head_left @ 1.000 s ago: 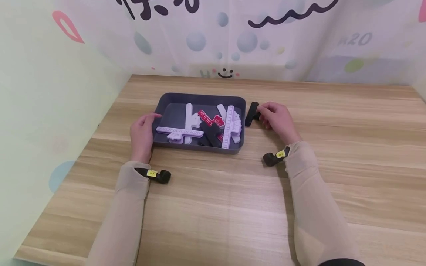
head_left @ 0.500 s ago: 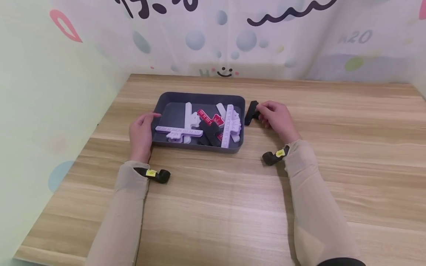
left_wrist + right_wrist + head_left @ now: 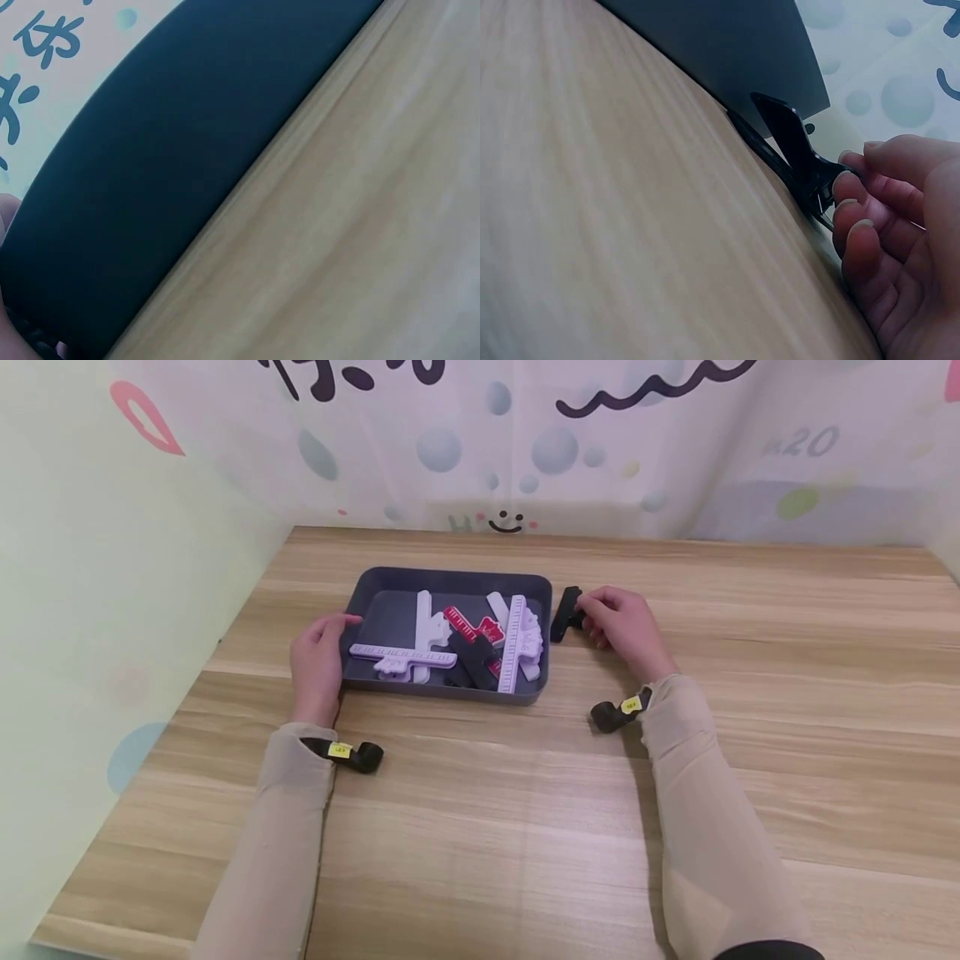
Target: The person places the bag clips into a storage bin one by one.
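A dark grey tray (image 3: 442,692) stands on the table with several clips in it. My left hand (image 3: 318,664) holds the tray's left end, thumb over the rim; in the left wrist view the tray wall (image 3: 172,142) hides most of that hand. Just past the tray's right end, my right hand (image 3: 621,625) pinches the handle of a black clip (image 3: 566,613) between thumb and forefinger. The right wrist view has this clip (image 3: 787,139) with its long bars spread apart, the lower one along the table, beside the right hand's curled fingers (image 3: 861,251).
Inside the tray lie a lilac clip (image 3: 405,657) and a white clip (image 3: 424,622) at left, and red (image 3: 463,624), black (image 3: 472,662) and lilac ruler-marked (image 3: 513,643) clips at right. A printed cloth (image 3: 480,460) hangs behind the wooden table (image 3: 465,827).
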Action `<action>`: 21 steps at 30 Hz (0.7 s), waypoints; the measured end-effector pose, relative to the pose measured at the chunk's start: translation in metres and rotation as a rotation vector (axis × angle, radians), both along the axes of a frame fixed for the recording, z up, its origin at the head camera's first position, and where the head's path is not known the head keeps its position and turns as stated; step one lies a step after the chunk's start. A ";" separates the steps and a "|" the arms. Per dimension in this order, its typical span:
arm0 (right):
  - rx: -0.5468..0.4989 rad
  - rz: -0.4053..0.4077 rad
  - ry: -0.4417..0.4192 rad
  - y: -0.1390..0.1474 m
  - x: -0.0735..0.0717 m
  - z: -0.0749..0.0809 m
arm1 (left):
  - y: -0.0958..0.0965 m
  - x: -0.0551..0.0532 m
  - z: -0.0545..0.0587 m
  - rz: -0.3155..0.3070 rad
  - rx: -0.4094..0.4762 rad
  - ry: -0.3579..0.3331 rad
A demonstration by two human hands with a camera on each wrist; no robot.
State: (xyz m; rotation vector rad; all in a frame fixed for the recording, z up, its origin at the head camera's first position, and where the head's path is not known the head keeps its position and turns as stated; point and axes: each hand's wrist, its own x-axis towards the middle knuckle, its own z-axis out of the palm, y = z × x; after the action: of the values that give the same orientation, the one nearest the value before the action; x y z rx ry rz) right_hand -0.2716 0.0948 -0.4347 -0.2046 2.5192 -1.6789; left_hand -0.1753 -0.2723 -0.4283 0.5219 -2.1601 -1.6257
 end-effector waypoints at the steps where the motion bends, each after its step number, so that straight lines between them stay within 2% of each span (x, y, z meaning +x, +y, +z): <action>1: -0.001 0.000 0.001 0.000 0.000 0.000 | 0.000 0.000 0.000 0.001 -0.001 0.001; 21: 0.014 0.005 0.001 0.000 0.001 0.002 | 0.001 0.000 0.001 0.000 0.016 0.004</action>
State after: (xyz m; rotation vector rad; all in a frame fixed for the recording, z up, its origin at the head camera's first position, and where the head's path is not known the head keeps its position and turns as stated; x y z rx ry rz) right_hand -0.2703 0.0949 -0.4330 -0.2101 2.5283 -1.6588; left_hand -0.1749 -0.2716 -0.4275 0.5228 -2.1454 -1.6440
